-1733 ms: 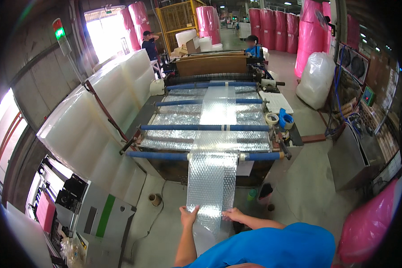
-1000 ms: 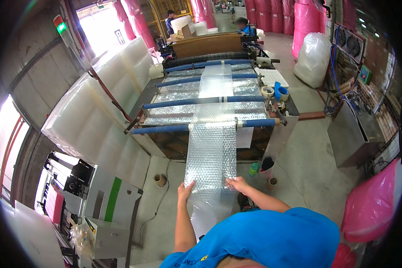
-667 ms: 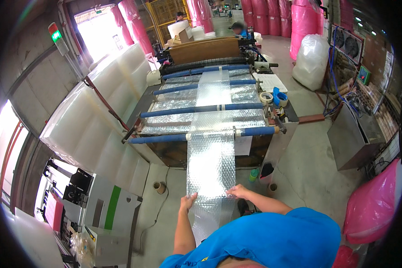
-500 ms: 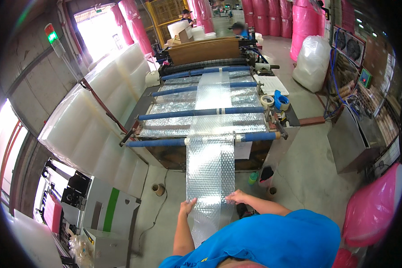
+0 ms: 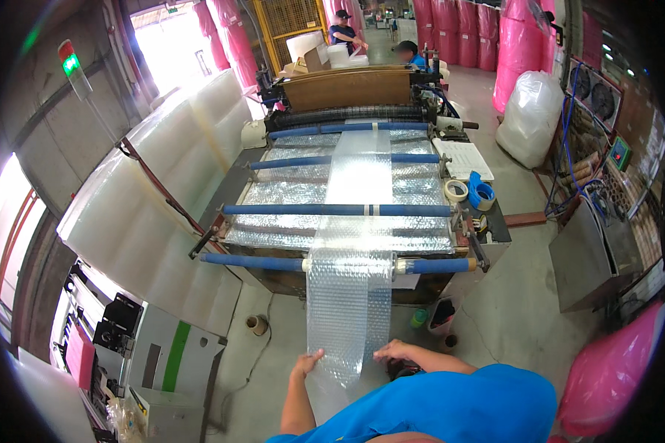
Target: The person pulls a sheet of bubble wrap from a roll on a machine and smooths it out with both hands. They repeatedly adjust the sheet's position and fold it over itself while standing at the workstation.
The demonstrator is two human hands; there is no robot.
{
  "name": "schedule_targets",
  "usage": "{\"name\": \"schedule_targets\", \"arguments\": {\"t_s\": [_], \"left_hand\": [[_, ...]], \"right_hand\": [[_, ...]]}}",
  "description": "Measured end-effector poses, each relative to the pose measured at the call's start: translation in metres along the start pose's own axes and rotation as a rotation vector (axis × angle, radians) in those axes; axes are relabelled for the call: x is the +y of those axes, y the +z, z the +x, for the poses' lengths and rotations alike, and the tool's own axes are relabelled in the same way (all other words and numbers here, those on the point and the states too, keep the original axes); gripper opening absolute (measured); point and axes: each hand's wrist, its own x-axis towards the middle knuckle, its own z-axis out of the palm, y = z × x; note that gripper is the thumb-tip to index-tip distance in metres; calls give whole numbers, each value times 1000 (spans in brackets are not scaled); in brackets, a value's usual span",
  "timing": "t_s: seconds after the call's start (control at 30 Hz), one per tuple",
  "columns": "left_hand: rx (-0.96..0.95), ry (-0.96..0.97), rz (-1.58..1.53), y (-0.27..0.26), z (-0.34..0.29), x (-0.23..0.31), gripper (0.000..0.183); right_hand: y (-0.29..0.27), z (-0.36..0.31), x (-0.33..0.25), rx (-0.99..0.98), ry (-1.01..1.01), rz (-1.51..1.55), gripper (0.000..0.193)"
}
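A long strip of clear bubble wrap [image 5: 340, 310] runs over several blue rollers and hangs down toward me from the front roller [image 5: 273, 262]. My left hand [image 5: 308, 362] grips the strip's left edge, thumb uppermost. At the opposite edge, my right hand [image 5: 391, 351] pinches the wrap between thumb and fingers. Between the two hands the strip is spread out, and its lower end passes down in front of my blue shirt. Fingers under the wrap are partly hidden.
A machine table with silvery bubble sheet [image 5: 273, 193] lies ahead. Tape rolls [image 5: 482, 193] sit at its right edge. Large white wrapped rolls [image 5: 148, 192] stand left, a grey cabinet [image 5: 595, 247] right. Two people work behind the machine. A cable and cardboard tube [image 5: 256, 325] lie on the floor.
The whole view has tilted up, so the machine and both hands appear lower. Both hands keep their grip on the bubble wrap's edges. A person at the back shows more fully.
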Motion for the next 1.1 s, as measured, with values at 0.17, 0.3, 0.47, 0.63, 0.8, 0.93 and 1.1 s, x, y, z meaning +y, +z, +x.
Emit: {"name": "schedule_targets", "arguments": {"t_s": [0.17,0.3,0.47,0.63,0.8,0.93,1.1], "left_hand": [[45,93,-71,1,12,80,66],[92,156,-77,-13,23,118,62],[169,253,-140,-19,2,190,56],[64,333,-312,-21,8,178,63],[-201,-28,-336,-16,10,98,80],[-261,-64,-75,0,-26,67,88],[-177,125,-17,5,-60,54,89]], "right_hand": [[-41,15,-21,186,3,100,32],[-54,16,-51,326,-134,197,31],[-66,1,-89,412,-358,425,31],[-57,-11,-101,415,-470,587,30],[-20,-18,-68,359,-372,570,30],[22,-25,-26,301,-229,363,28],[58,-40,4,239,-148,199,26]]}}
